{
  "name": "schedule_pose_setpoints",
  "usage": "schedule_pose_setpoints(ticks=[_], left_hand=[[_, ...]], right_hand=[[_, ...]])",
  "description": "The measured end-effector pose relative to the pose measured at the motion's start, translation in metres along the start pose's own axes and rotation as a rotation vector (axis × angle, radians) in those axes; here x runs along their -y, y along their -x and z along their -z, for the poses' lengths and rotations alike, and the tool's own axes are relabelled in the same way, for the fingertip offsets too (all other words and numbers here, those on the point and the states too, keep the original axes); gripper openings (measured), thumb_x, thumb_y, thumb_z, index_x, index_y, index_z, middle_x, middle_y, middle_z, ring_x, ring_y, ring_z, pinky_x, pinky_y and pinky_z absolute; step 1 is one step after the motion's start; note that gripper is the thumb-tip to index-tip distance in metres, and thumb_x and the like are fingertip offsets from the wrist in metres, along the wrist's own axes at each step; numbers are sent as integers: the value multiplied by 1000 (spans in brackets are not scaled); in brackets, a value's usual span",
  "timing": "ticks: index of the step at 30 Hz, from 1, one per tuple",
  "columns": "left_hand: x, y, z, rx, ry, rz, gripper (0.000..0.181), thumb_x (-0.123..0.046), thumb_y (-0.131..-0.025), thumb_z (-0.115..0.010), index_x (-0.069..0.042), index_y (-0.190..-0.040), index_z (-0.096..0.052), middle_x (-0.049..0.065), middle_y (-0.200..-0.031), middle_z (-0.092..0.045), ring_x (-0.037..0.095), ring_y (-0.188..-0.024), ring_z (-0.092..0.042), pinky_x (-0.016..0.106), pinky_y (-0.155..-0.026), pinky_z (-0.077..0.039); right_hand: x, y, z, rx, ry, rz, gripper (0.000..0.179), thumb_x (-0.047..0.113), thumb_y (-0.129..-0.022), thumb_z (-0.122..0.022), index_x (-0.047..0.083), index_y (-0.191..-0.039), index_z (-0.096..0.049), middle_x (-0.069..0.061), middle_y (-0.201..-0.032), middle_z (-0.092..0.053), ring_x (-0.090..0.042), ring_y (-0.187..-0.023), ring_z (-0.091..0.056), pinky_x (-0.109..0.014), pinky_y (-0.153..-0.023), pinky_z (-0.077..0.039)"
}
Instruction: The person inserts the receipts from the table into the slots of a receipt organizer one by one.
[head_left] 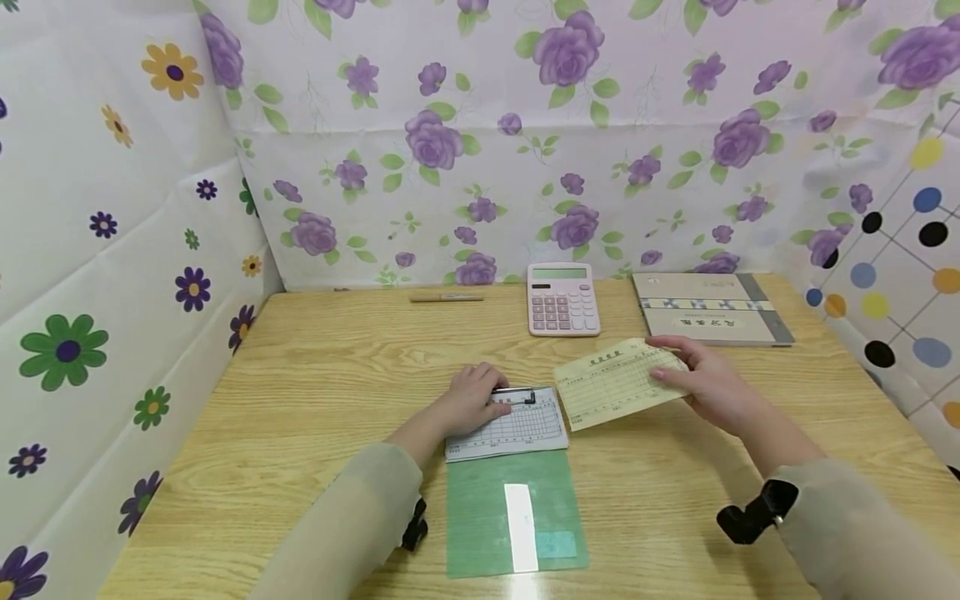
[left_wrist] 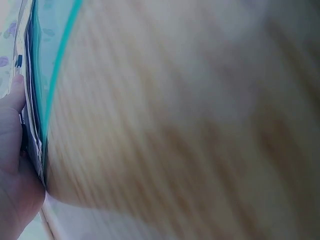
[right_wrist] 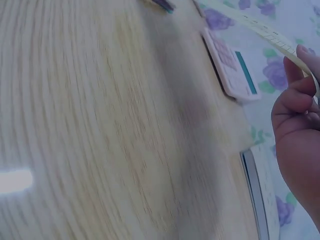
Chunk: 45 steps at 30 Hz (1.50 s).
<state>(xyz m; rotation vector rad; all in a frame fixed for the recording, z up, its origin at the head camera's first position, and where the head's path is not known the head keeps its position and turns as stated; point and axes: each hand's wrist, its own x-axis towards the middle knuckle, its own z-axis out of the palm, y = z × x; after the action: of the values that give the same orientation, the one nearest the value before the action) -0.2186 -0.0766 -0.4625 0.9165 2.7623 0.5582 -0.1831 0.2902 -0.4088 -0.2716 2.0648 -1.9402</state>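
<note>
A green see-through clipboard [head_left: 480, 508] lies on the table with a stack of white printed forms [head_left: 517, 429] under its metal clip [head_left: 521, 392]. My left hand [head_left: 472, 400] holds the clipboard at its upper left, fingers over the clip and thumb on the forms' side of it. In the left wrist view the left hand [left_wrist: 17, 155] lies along the edge of the stack. My right hand [head_left: 705, 379] pinches the right end of a pale yellow printed form [head_left: 618, 379] between thumb and fingers, raised above the table and tilted, just right of the clipboard.
A pink and white calculator [head_left: 562, 300] lies near the back of the wooden table [head_left: 322, 375]. To its right is a grey booklet [head_left: 712, 308]; left of it lies a tan pen [head_left: 446, 297]. Flowered cloth [head_left: 450, 192] hangs behind.
</note>
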Motion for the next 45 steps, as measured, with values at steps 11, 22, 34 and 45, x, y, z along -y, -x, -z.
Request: schedule_pose_setpoints(ticks=[11,22,34,45], left_hand=[[-3,1,2,7,21,1,38,-38,-93,-56,-12,-121,-50,3,-121,-45,22,-109,-38,42,-98,-28],[-2,-1,-1,2,-4,-7,37,-40,-93,-55,-15,-120,-49,2,-120,-45,21,-108,-37,41,-95,-30],[-3,0,3,1,36,-13,35,-38,-94,-55,-14,-120,-50,3,-121,-45,23,-111,-38,43,-95,-30],[-1,-1,2,6,38,5,41,-41,-90,-58,-14,-121,-52,3,-122,-46,23,-113,-39,43,-97,-29]], right_hand=[[-21,-11,-31,80,-25,-77,60,9,-89,-64,1,-140,-33,-19,-121,-49,-23,-99,-61,-33,-80,-51],[-37,-20,-62,116,405,-19,54,29,-86,-69,15,-134,-51,-9,-119,-58,-23,-106,-54,-34,-91,-38],[-38,-22,-85,115,589,3,33,34,-85,-69,25,-116,-63,-5,-129,-54,-28,-126,-42,-48,-103,-28],[-31,-26,-102,132,625,-42,30,29,-84,-70,25,-114,-63,-1,-123,-56,-19,-114,-48,-43,-98,-34]])
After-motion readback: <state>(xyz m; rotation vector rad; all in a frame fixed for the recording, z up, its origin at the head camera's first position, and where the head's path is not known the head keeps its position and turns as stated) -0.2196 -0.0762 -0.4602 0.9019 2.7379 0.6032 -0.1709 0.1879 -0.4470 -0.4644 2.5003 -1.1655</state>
